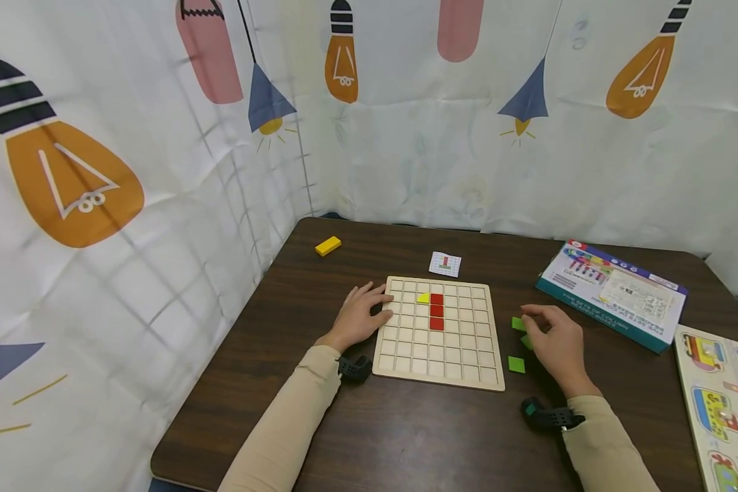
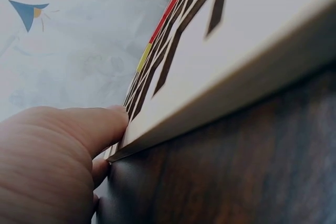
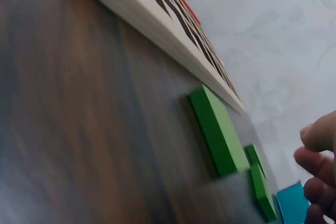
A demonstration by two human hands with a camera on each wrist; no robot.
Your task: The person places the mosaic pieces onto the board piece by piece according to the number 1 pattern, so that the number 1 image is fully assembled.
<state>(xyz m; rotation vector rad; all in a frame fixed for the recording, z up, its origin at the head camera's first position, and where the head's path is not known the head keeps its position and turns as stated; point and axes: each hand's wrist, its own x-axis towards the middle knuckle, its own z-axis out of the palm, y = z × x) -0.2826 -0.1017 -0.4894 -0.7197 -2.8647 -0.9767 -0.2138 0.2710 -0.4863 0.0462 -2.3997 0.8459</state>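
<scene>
A square wooden grid board (image 1: 406, 348) lies on the table. On it, three red squares (image 1: 436, 309) form a column, with a small yellow piece (image 1: 423, 298) beside the top one. My left hand (image 1: 359, 318) rests at the board's left edge; in the left wrist view its thumb (image 2: 100, 124) touches the rim. To the board's right lie green tiles (image 1: 516, 365), one apart and two close together. Over those two hovers my right hand (image 1: 553, 342), its fingers loosely bent. The right wrist view shows its fingertips (image 3: 312, 137) above the tiles (image 3: 218, 132), with nothing visible between them.
Behind the board lies a small printed card (image 1: 445, 264). A yellow block (image 1: 328, 246) sits at the back left. A game box (image 1: 615, 294) stands at the right, in front of it a picture board (image 1: 722, 403). Patterned curtains surround the table (image 1: 455, 437).
</scene>
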